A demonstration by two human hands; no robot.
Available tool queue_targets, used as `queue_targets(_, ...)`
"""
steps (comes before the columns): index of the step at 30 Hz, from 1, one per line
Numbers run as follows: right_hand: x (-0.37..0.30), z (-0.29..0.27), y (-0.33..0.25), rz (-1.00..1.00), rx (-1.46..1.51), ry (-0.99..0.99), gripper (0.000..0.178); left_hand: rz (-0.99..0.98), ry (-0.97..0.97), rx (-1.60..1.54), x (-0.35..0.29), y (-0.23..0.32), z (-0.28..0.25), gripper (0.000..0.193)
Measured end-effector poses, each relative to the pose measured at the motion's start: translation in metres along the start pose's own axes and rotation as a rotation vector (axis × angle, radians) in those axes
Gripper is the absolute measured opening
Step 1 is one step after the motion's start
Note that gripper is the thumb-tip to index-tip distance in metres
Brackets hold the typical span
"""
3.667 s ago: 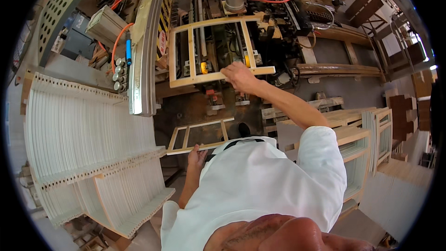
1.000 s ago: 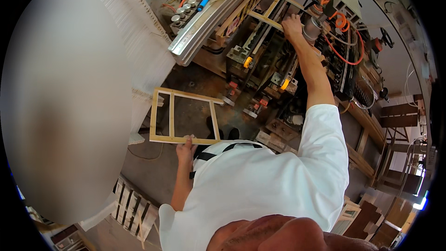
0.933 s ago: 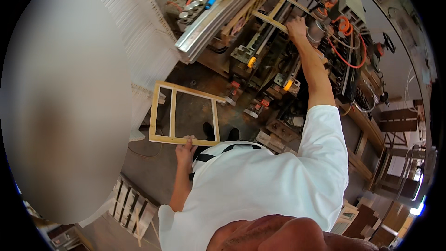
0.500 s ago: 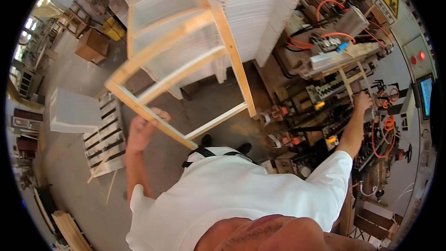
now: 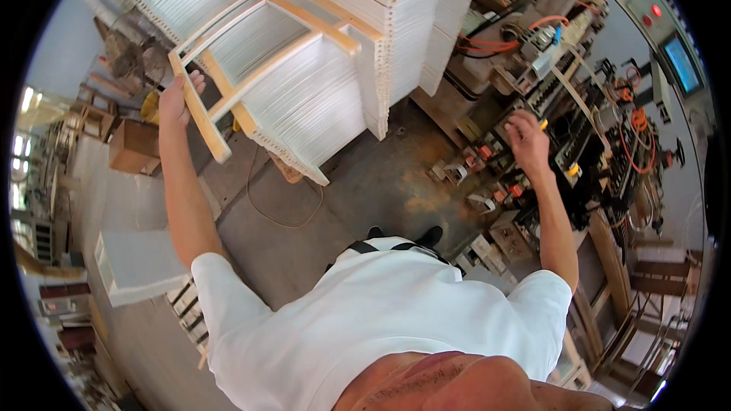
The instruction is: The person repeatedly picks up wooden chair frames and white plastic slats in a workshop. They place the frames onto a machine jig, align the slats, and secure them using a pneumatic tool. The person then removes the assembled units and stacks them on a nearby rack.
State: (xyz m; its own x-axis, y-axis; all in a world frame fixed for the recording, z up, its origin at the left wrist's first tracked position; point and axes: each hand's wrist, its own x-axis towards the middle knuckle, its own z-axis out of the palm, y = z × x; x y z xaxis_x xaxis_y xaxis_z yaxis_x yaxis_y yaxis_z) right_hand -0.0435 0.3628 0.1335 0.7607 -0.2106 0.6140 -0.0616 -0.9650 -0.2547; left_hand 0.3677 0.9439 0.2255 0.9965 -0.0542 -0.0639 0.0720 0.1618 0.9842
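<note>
My left hand [image 5: 177,100] is closed around the near-left rail of a ladder-like wooden frame [image 5: 204,123], which has light wood edges and white faces. The frame lies against the top of a tall stack of white frames [image 5: 304,114], tilted, with its far end over the pile. Nothing is in my right hand [image 5: 527,141]; its fingers are loosely bent and apart, over the near side of a machine [image 5: 548,61]. Beyond that hand, two thin wooden strips [image 5: 575,95] lie across the machine.
Orange hoses [image 5: 638,120] and yellow-handled parts hang about the machine, with a lit screen [image 5: 680,63] at the far right. A cardboard box [image 5: 135,146] and a white block-like stack [image 5: 137,266] stand on the floor at left. A thin cord [image 5: 288,224] loops near my feet.
My left hand has carried the wooden frame forward and left, onto the white stack. My right hand has drawn back from the strips on the machine. My view has turned right.
</note>
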Motion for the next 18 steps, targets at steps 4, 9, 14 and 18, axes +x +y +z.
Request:
queue_targets(4, -0.059, -0.020, -0.032, 0.266, 0.068, -0.144, 0.012, 0.070, 0.106, 0.284, 0.049, -0.038, 0.039, 0.049)
queue_targets(9, -0.123, -0.055, -0.015, 0.379, -0.074, -0.075, 0.013, 0.298, 0.032, 1.106, 0.083, -0.042, 0.020, 0.048)
queue_targets(14, -0.162, -0.104, -0.017, 0.619, -0.078, -0.118, 0.015, 0.742, 0.479, 1.217, 0.020, -0.021, 0.076, 0.036)
queue_targets(18, -0.191, -0.147, -0.021, 0.678, -0.159, -0.163, 0.021, 1.143, 0.414, 0.323, -0.138, 0.016, 0.160, 0.036)
